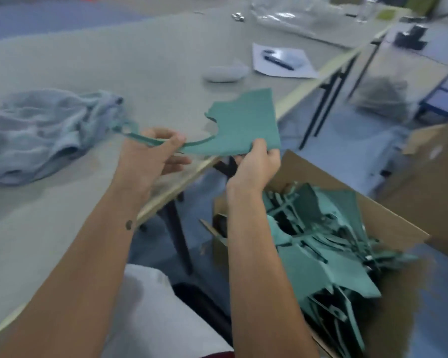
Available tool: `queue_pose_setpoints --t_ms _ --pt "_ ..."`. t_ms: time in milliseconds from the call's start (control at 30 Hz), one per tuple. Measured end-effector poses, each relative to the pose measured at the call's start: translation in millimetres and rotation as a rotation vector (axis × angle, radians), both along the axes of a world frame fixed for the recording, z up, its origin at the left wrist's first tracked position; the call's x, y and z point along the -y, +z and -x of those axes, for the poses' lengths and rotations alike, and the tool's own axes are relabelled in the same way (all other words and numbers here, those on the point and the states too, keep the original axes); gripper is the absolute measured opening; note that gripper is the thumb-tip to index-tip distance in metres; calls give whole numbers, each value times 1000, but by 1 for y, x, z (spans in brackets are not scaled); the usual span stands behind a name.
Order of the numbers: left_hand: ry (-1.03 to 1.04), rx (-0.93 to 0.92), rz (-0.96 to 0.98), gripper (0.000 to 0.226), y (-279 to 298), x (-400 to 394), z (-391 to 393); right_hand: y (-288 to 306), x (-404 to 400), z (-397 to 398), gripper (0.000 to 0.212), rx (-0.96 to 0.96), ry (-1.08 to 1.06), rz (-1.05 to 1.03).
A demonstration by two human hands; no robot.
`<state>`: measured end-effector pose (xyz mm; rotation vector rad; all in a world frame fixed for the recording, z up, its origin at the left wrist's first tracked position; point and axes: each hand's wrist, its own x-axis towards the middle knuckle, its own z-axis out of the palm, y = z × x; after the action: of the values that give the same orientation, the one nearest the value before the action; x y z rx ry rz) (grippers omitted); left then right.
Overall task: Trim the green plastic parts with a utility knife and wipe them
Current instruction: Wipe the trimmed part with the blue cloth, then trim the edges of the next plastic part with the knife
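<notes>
A flat green plastic part [246,122] with a thin curved arm hangs in the air over the table's front edge. My left hand [153,156] pinches its thin arm. My right hand [256,164] grips the lower edge of its wide panel. Below on the right, an open cardboard box [388,215] holds several more green plastic parts [318,249]. A crumpled grey-blue cloth [42,133] lies on the table to the left. No utility knife shows clearly in this blurred view.
The grey table [140,60] carries a small grey object [225,72], a white sheet of paper [282,60] with a dark pen [278,60] on it, and clear plastic bags [295,16] at the back. Another cardboard box [435,161] stands at the right.
</notes>
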<state>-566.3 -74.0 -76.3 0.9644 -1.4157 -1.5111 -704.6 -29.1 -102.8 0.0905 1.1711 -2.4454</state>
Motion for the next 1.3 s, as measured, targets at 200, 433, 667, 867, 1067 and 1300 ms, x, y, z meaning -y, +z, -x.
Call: queue_pose_setpoints --t_ms 200,433,667,867,1067,1300 --pt "-288 84 -38 7 -20 -43 83 -57 -78 86 15 156 -248 -122" --pt "-324 242 -392 31 -89 -67 118 -135 -131 112 15 263 -444 -303" --pt "-509 591 -423 41 -102 -63 102 -159 -128 96 46 425 -511 -797" --pt "-524 591 -391 28 -97 -59 92 -147 -117 78 46 695 -592 -601" --pt "-595 569 -222 25 -63 -49 85 -98 -62 37 25 246 -364 -405" --pt "-388 351 147 28 20 -7 27 11 18 -45 17 -492 62 -195"
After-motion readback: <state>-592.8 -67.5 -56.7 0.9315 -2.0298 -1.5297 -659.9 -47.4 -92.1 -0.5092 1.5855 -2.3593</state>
